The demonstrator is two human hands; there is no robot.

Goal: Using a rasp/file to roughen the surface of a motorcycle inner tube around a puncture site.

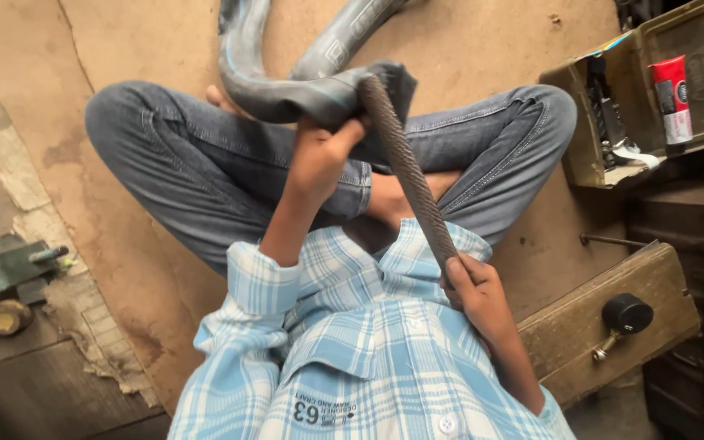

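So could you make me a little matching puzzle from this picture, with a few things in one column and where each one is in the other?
Things:
1. rubber tube
2. long file
3. red tube of glue
4. black knob

Places:
A. on the wooden block at lower right
B. lying in the open box at upper right
C. pressed under the left hand, above the crossed legs
D. handle end gripped in the right hand, tip resting on the rubber

Pairs: 1-C, 2-D, 3-B, 4-A
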